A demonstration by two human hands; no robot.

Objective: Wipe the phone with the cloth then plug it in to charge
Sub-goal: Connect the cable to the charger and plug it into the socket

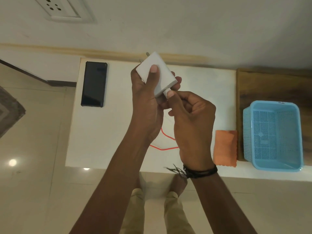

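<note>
From the head camera, your left hand (145,92) is wrapped around the white charger (156,73), prongs aimed at 11 o'clock toward the wall socket (62,9). Your right hand (190,119) pinches the cable plug (166,92) at the charger's base — red cable (166,140) trailing below. The phone (94,84) lies flat at 9 o'clock, long axis 12-to-6, nearer your left hand; the cloth (225,147) sits at 4 o'clock.

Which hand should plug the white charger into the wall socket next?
Probably left: the left hand already grips the charger, prongs pointing toward the wall socket up-left; the right hand pinches the cable plug.
</note>
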